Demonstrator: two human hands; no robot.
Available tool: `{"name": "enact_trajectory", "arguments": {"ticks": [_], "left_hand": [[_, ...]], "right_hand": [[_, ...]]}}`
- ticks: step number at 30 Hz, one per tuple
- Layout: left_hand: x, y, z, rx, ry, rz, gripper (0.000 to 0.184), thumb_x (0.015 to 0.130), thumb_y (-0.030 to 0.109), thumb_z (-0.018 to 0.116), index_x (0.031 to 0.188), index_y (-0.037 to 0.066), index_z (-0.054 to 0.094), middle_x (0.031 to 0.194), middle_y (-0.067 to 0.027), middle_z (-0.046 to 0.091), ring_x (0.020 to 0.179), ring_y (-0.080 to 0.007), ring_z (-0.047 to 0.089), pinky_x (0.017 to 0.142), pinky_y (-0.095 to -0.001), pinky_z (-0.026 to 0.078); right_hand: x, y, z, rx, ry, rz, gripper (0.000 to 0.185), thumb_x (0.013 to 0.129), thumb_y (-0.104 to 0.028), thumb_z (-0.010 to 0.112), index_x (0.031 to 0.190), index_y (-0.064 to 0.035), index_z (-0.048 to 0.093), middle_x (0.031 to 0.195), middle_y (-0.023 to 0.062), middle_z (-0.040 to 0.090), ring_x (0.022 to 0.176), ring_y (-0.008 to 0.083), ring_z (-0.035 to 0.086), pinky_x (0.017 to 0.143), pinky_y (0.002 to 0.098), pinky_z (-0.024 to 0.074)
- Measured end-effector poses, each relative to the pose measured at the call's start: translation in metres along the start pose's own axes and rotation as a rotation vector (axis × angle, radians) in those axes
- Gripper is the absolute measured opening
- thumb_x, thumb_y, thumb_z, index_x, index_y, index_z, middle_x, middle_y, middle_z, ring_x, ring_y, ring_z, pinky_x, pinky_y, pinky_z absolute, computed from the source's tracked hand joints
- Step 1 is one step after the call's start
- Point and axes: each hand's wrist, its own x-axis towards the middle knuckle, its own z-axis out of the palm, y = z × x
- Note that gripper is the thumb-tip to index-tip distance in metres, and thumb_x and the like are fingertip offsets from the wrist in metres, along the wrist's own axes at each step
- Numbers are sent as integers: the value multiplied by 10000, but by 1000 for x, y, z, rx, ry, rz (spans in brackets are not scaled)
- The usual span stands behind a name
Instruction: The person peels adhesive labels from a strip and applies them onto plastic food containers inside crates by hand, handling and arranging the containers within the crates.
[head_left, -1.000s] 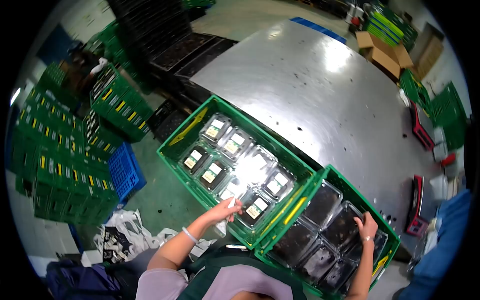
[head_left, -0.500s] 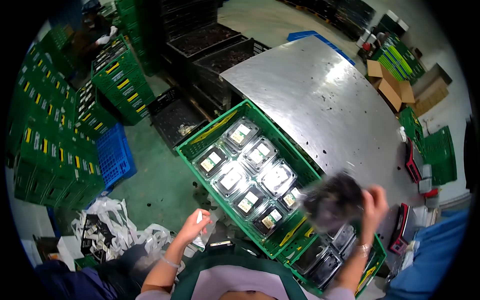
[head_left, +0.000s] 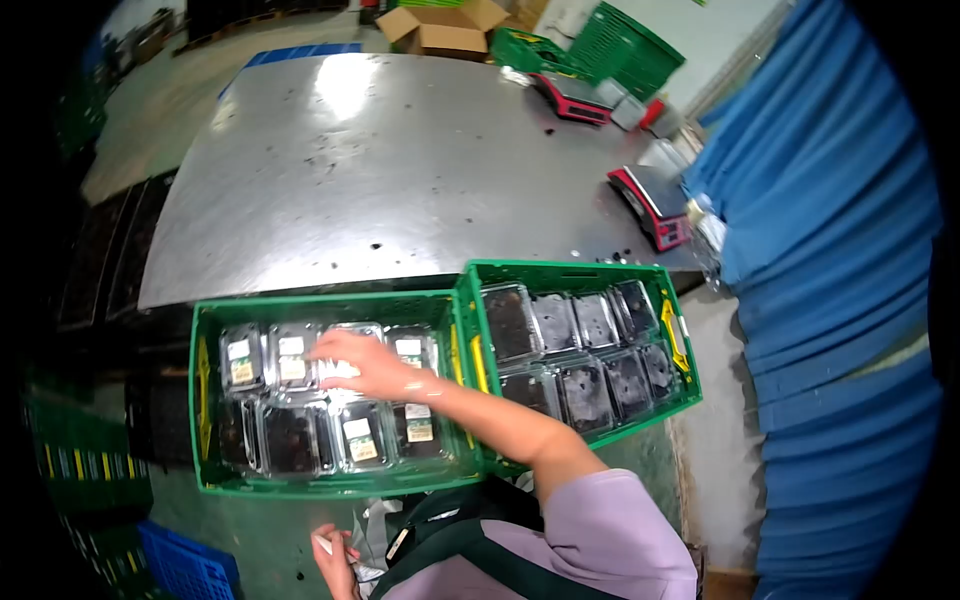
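My right hand (head_left: 372,366) reaches over the left green crate (head_left: 330,492), fingers stretched across the lid of a clear plastic punnet (head_left: 356,332) in the back row. Dark contents show through the punnets around it. Several carry white-and-green labels, such as the labelled punnet (head_left: 241,360) at the far left. No label shows on top of a larger punnet (head_left: 290,440) in the front row. Below the crate, near my body, my left hand (head_left: 335,562) is closed on a thin white strip (head_left: 324,545), most of it hidden by the fingers.
A second green crate (head_left: 690,345) adjoins on the right, holding dark-filled punnets. Behind both lies a metal table (head_left: 400,170) with dark crumbs and red scales (head_left: 655,210) at right. A blue curtain (head_left: 820,300) hangs on the right. A blue crate (head_left: 185,565) stands lower left.
My view has swung right. My right hand has moved from holding a dark-filled punnet above the crates to reaching over the left crate, with no raised punnet visible. My left hand still grips the white strip.
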Motion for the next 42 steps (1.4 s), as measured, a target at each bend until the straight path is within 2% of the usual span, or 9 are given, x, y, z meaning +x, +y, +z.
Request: {"name": "enact_trajectory", "arguments": {"ticks": [6, 12, 16, 19, 23, 29, 33, 35, 42], "left_hand": [[29, 36, 51, 101, -115, -8, 162, 877, 126, 490, 1011, 49, 440, 780, -106, 556, 444, -103, 464, 397, -204, 377], [34, 55, 129, 320, -121, 7, 209, 847, 139, 507, 1030, 48, 463, 783, -85, 569, 502, -103, 488, 443, -231, 421], [35, 61, 166, 429, -187, 114, 159, 832, 140, 558, 954, 46, 520, 731, -35, 551, 552, -87, 505, 458, -225, 425], [69, 69, 192, 583, -192, 173, 184, 826, 171, 577, 948, 35, 555, 683, -20, 527, 527, -63, 468, 449, -232, 403], [141, 35, 234, 976, -324, 616, 318, 774, 113, 570, 1081, 32, 548, 1061, -170, 577, 909, -347, 576, 788, -386, 462], [212, -1, 257, 1457, -285, 260, 384, 778, 123, 451, 1159, 99, 487, 1030, -185, 587, 894, -359, 578, 767, -439, 467], [264, -27, 214, 1061, -226, 570, 443, 808, 207, 520, 1221, 71, 440, 946, -188, 595, 741, -332, 608, 639, -413, 481], [233, 31, 218, 339, -185, 70, 423, 872, 313, 480, 1199, 45, 485, 988, -109, 596, 509, -92, 538, 390, -214, 393], [209, 46, 234, 704, -262, 294, 417, 810, 235, 582, 1195, 93, 506, 850, -114, 596, 543, -166, 543, 518, -287, 448]], "right_hand": [[-222, 102, -272, -436, 826, 826, 344, 736, -259, 645, 964, -3, 619, 837, 116, 639, 760, 178, 598, 711, 301, 475], [-432, 172, -389, -987, 576, 1633, 684, 600, -504, 715, 987, 45, 583, 1003, 256, 584, 930, 375, 575, 777, 442, 460], [-476, 200, -400, -674, 553, 1523, 851, 534, -600, 710, 962, 121, 563, 965, 293, 585, 941, 379, 577, 776, 426, 450], [-465, 181, -396, -599, 751, 1204, 440, 614, -339, 769, 765, -24, 501, 712, 78, 531, 636, 182, 493, 566, 338, 415], [-429, 122, -361, -365, 1038, 968, 312, 720, -192, 688, 697, -94, 393, 662, -30, 396, 590, 93, 375, 531, 244, 343], [-268, -7, -245, 408, 1024, 862, 393, 736, -85, 604, 1089, -134, 439, 906, -17, 446, 761, 77, 453, 642, 216, 412], [-190, -4, -155, 604, 680, 772, 523, 785, -120, 601, 1234, -93, 334, 1223, 59, 370, 983, 138, 457, 843, 297, 409], [-162, 8, -117, 765, 679, 698, 523, 812, -159, 599, 1258, -98, 332, 1235, 87, 369, 978, 167, 480, 839, 293, 414], [-226, 115, -180, -582, 547, 808, 519, 784, -389, 600, 1106, 4, 493, 1110, 186, 517, 964, 323, 529, 779, 387, 440]]}}
